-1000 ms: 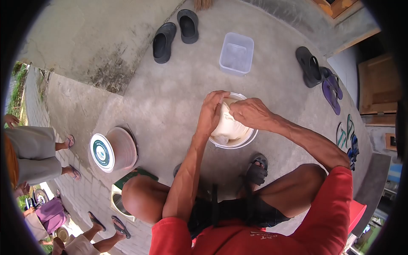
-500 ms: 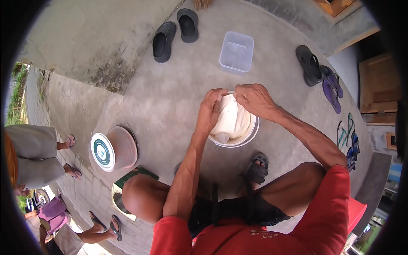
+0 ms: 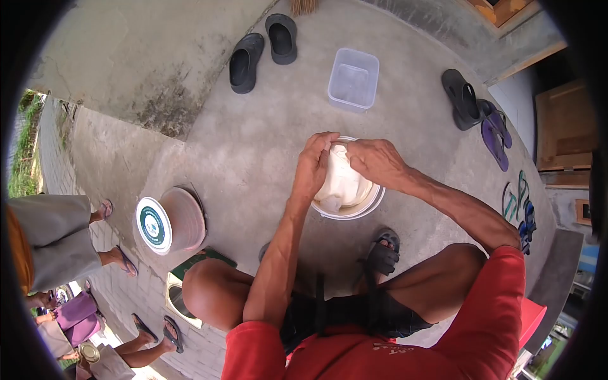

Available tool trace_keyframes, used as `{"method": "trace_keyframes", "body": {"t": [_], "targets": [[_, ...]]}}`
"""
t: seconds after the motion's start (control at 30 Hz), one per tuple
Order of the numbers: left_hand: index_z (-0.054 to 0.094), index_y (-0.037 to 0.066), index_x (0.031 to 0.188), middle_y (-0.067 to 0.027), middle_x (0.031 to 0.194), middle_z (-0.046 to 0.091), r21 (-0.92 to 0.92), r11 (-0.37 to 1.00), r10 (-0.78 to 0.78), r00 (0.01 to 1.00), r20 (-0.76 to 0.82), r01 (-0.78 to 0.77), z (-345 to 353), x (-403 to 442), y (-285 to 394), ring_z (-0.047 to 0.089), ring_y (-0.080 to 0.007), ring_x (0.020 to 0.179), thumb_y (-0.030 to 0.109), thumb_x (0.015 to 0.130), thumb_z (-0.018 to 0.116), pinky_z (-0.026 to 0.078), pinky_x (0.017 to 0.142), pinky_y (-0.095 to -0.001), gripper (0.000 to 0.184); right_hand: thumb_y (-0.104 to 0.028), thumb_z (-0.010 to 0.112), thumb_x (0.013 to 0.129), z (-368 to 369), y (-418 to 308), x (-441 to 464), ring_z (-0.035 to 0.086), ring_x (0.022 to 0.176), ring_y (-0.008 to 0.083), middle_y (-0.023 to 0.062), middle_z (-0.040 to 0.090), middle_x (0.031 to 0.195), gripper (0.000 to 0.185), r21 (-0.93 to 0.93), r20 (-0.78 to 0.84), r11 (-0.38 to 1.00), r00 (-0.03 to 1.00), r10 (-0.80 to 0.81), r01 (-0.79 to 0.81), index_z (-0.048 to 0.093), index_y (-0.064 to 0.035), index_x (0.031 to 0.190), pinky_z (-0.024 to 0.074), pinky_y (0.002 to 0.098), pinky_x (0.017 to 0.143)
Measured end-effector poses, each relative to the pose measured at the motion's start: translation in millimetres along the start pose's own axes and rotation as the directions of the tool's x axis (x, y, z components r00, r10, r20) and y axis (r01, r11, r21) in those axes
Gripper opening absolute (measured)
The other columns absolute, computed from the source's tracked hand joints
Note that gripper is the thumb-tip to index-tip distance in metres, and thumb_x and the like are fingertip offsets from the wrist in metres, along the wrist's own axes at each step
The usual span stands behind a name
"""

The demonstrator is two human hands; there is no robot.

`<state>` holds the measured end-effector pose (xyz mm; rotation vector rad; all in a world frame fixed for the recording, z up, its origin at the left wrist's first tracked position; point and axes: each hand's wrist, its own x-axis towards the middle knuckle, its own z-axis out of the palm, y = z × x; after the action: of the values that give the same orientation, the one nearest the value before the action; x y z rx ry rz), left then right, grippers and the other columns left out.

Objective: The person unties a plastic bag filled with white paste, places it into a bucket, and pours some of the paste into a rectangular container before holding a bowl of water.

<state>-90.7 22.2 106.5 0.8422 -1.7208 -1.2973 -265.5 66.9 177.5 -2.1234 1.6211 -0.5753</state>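
Concrete floor (image 3: 253, 152), white bucket (image 3: 362, 212) mouth-up, pale mass (image 3: 342, 180) longest near-to-far

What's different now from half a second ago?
The right hand moved from the white bucket's far rim slightly back toward the person, over the cream-coloured mass, whose surface has changed shape. One foot of the bystander in grey shorts shifted rightward in the view. The left hand and clear plastic container stayed put.

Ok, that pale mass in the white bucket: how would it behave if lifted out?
Probably floppy: the pale mass looks soft, its surface lumpy and creased. Perhaps fairly heavy, since it spans much of the white bucket.
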Motion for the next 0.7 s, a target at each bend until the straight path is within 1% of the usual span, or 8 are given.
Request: {"method": "trace_keyframes", "body": {"t": [0.03, 0.13, 0.17, 0.33, 0.43, 0.5, 0.6, 0.7], "targets": [[0.063, -0.001, 0.118, -0.0132, 0.117, 0.063, 0.039, 0.999, 0.038, 0.999, -0.003, -0.038, 1, 5, -2, 0.06, -0.024, 0.109, 0.002, 0.102, 0.044, 0.045, 0.096, -0.0317, 0.025, -0.013, 0.052, 0.087, 9, -4, -6, 0.06, 0.066, 0.0377, 0.0195, 0.061, 0.071, 0.019, -0.067, 0.204, 0.996, 0.978, -0.044, 0.059, 0.052, 0.0005, 0.074, 0.0477, 0.0469, 0.063], [0.063, -0.001, 0.118, -0.0131, 0.116, 0.063, -0.011, 1.0, -0.006, 1.0, -0.009, 0.006, 1, 0, -1, 0.06, -0.0234, 0.109, 0.003, 0.102, 0.044, 0.045, 0.095, -0.0316, 0.025, -0.008, 0.052, 0.086, -3, 12, 5, 0.058, 0.066, 0.0378, 0.0206, 0.055, 0.071, 0.014, 0.02, -0.034, 0.998, 0.998, 0.053, -0.052, 0.049, 0.001, 0.076, 0.0466, 0.0463, 0.063], [0.063, -0.001, 0.117, -0.0129, 0.116, 0.063, 0.0, 1.0, -0.005, 1.0, -0.013, 0.005, 1, 5, 0, 0.06, -0.0231, 0.109, 0.003, 0.102, 0.044, 0.045, 0.095, -0.0315, 0.024, -0.009, 0.052, 0.085, 11, 5, -7, 0.057, 0.064, 0.0377, 0.0206, 0.055, 0.07, 0.014, -0.016, 0.101, 1.0, 0.995, -0.003, 0.005, 0.05, 0.0008, 0.076, 0.0462, 0.0465, 0.061], [0.063, -0.001, 0.117, -0.0123, 0.116, 0.063, -0.037, 0.999, -0.008, 1.0, -0.03, 0.007, 3, 9, -5, 0.061, -0.0225, 0.106, 0.004, 0.102, 0.045, 0.045, 0.094, -0.0307, 0.024, -0.011, 0.053, 0.085, 16, 3, -9, 0.058, 0.064, 0.0377, 0.0178, 0.057, 0.07, 0.014, -0.055, 0.158, 0.998, 0.987, -0.032, 0.042, 0.051, -0.0012, 0.076, 0.0469, 0.0464, 0.061], [0.063, 0.0, 0.117, -0.0121, 0.116, 0.063, 0.022, 1.0, 0.015, 1.0, -0.025, -0.015, 2, 3, -6, 0.062, -0.0223, 0.105, 0.004, 0.103, 0.044, 0.046, 0.093, -0.0305, 0.024, -0.01, 0.05, 0.085, -5, 14, 8, 0.063, 0.067, 0.0363, 0.0182, 0.063, 0.073, 0.015, -0.077, -0.013, 0.995, 0.998, 0.058, -0.059, 0.053, 0.0, 0.074, 0.051, 0.0481, 0.064], [0.063, 0.0, 0.117, -0.012, 0.116, 0.063, 0.017, 0.999, 0.029, 0.999, -0.024, -0.028, 4, 8, -4, 0.062, -0.0223, 0.105, 0.004, 0.103, 0.044, 0.046, 0.093, -0.0306, 0.025, -0.01, 0.051, 0.087, 21, 7, -13, 0.059, 0.066, 0.0372, 0.0182, 0.058, 0.072, 0.014, -0.07, 0.227, 0.996, 0.973, -0.038, 0.056, 0.052, 0.0005, 0.078, 0.0472, 0.0457, 0.063], [0.063, 0.001, 0.118, -0.0116, 0.115, 0.063, -0.078, 0.997, -0.022, 0.999, -0.031, 0.019, 2, 3, -4, 0.061, -0.023, 0.106, 0.004, 0.103, 0.043, 0.046, 0.094, -0.031, 0.025, -0.009, 0.052, 0.086, 0, 7, 3, 0.06, 0.067, 0.0371, 0.0177, 0.058, 0.072, 0.013, 0.03, -0.047, 0.998, 0.998, 0.049, -0.047, 0.052, 0.0009, 0.078, 0.0467, 0.0463, 0.063], [0.063, 0.0, 0.118, -0.0116, 0.117, 0.062, 0.003, 1.0, 0.024, 1.0, -0.001, -0.024, 1, 1, -6, 0.061, -0.0235, 0.108, 0.004, 0.102, 0.044, 0.046, 0.094, -0.0312, 0.025, -0.009, 0.053, 0.086, -2, 2, 1, 0.059, 0.068, 0.0375, 0.0178, 0.058, 0.073, 0.013, 0.113, 0.026, 0.993, 0.999, 0.03, -0.033, 0.051, 0.0014, 0.079, 0.0454, 0.0467, 0.063]]}}
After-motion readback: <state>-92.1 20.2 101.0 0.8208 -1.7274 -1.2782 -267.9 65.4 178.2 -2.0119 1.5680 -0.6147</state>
